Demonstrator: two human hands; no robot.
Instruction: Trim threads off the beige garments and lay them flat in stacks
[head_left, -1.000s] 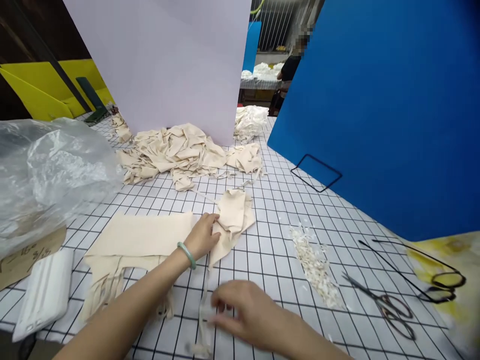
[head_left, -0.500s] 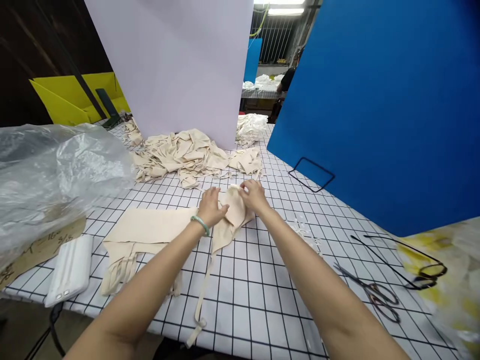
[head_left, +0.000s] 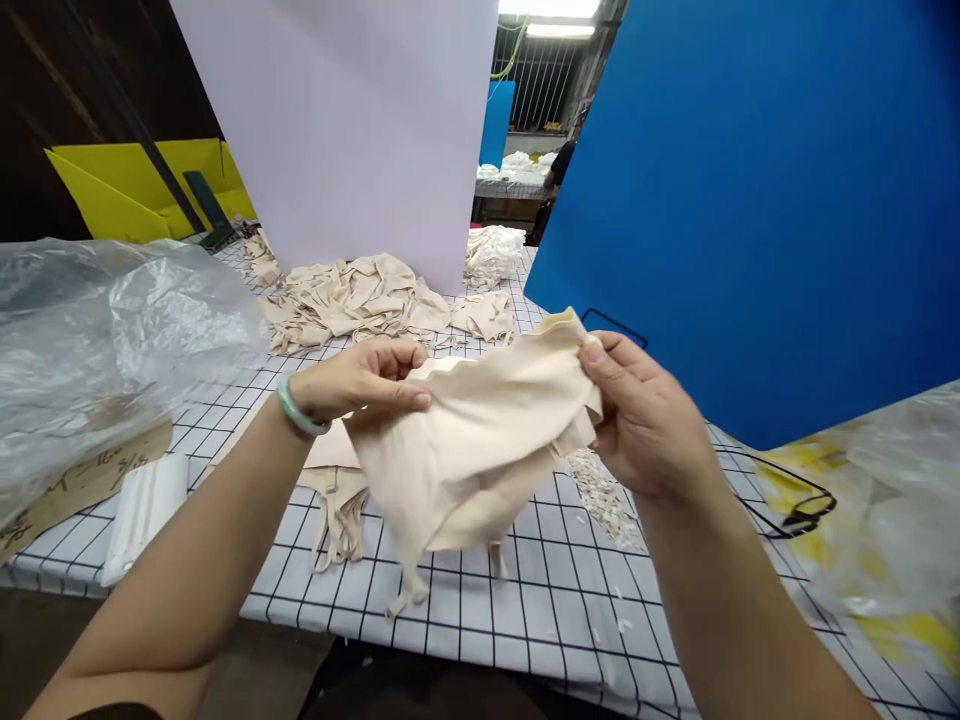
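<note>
A beige fabric piece (head_left: 480,440) with dangling straps hangs in the air above the gridded table (head_left: 525,600), held by both hands. My left hand (head_left: 360,380), with a green bangle at the wrist, pinches its left upper edge. My right hand (head_left: 645,420) grips its right upper corner. Under the lifted piece, a flat stack of beige fabric (head_left: 330,460) lies on the table, with straps hanging toward the front.
A heap of beige fabric pieces (head_left: 360,295) lies at the back by a white board (head_left: 345,130). A blue board (head_left: 750,200) stands right. A clear plastic bag (head_left: 97,340) and a white box (head_left: 142,515) sit left. Fabric trimmings (head_left: 604,495) lie right of centre.
Both hands closed on the beige piece that lay on the table and lifted it toward me. The view tilted, and the scissors at the right left the frame.
</note>
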